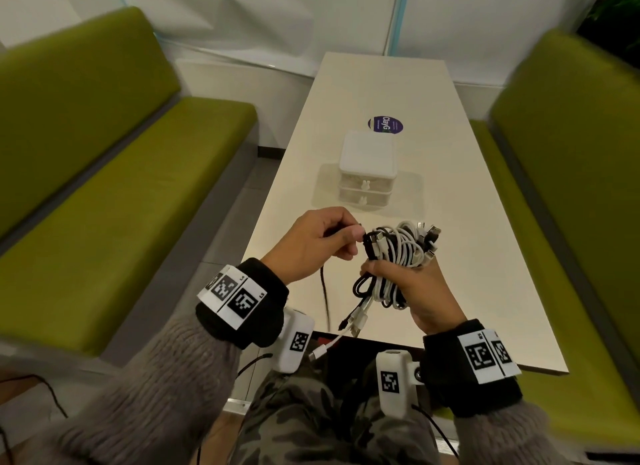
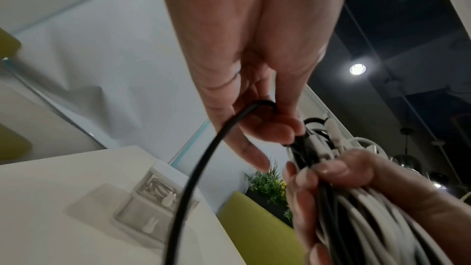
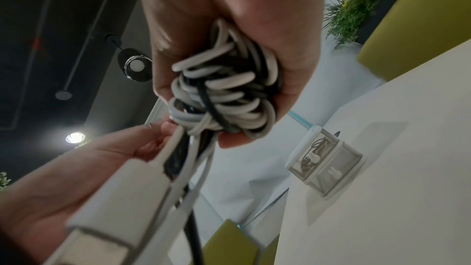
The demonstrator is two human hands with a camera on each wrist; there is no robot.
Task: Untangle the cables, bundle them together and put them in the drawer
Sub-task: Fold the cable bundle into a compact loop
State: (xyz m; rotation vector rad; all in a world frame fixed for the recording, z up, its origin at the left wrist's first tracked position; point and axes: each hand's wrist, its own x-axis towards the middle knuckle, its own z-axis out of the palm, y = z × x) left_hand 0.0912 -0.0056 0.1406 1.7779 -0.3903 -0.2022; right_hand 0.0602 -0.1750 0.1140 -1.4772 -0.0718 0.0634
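Note:
My right hand (image 1: 408, 281) grips a coiled bundle of black and white cables (image 1: 398, 250) above the near end of the table; the coils fill its fist (image 3: 224, 92). My left hand (image 1: 325, 239) pinches a single black cable (image 1: 325, 291) right beside the bundle, and that cable hangs down past the table edge (image 2: 193, 178). Several loose plug ends (image 1: 353, 321) dangle below the bundle. The small white two-drawer box (image 1: 367, 168) stands in the middle of the table, both drawers closed, with cables visible through its upper drawer (image 3: 314, 148).
The long white table (image 1: 467, 257) has a round purple sticker (image 1: 385, 124) behind the box. Green benches (image 1: 121, 187) flank the table on both sides. A plant (image 3: 356, 1) stands at the far right.

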